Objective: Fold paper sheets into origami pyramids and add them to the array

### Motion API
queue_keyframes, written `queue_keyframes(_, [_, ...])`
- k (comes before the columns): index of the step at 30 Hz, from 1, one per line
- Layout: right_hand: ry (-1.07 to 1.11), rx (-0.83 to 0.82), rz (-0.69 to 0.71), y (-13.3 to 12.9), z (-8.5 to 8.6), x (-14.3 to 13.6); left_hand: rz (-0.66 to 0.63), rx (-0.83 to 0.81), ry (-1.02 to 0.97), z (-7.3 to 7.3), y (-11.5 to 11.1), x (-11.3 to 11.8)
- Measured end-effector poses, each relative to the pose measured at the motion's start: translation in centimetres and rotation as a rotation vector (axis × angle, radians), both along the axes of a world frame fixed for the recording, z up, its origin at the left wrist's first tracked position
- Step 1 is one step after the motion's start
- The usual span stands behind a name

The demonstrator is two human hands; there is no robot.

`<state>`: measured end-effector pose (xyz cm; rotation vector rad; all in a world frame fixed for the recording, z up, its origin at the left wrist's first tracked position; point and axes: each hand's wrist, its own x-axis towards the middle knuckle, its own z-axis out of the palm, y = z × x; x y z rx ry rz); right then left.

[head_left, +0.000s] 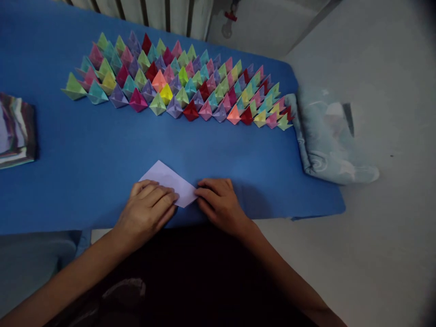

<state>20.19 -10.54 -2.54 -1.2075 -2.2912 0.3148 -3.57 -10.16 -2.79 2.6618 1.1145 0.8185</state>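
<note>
A pale lilac sheet of folding paper [165, 176] lies at a slant near the front edge of the blue-covered table. My left hand [148, 206] covers its lower left side, fingers together and curled over the paper; the thumb is hidden. At the right corner, my right hand [220, 204] pinches the paper between thumb and fingertips. Beyond both hands stand many folded paper boats [173, 86] in close rows, coloured green, blue, pink, red, yellow and purple.
At the left edge lies a stack of coloured paper [17, 131]. A folded light blue patterned cloth [327, 141] rests at the table's right end, beside a pale wall [391, 113]. White slats [160, 16] rise behind the blue tablecloth [85, 141].
</note>
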Motion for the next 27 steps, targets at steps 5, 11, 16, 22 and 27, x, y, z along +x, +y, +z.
queue_keyframes(5, [0.059, -0.047, -0.03, 0.22, -0.09, -0.06, 0.056, -0.068, -0.012, -0.32, 0.16, -0.3])
queue_keyframes(11, [0.094, -0.127, -0.062, 0.37, -0.01, -0.05, 0.087, -0.111, -0.051, -0.22, 0.23, -0.27])
queue_keyframes(16, [0.108, -0.191, -0.105, 0.7, 0.17, -0.35, 0.128, -0.158, -0.081, -0.18, 0.26, -0.28])
queue_keyframes(22, [0.101, -0.237, -0.15, 1.0, 0.41, -0.65, 0.178, -0.134, -0.043, -0.42, 0.43, -0.21])
queue_keyframes(27, [0.109, -0.25, -0.175, 0.93, 0.42, -0.78, 0.181, -0.071, 0.003, -0.34, 0.52, -0.05])
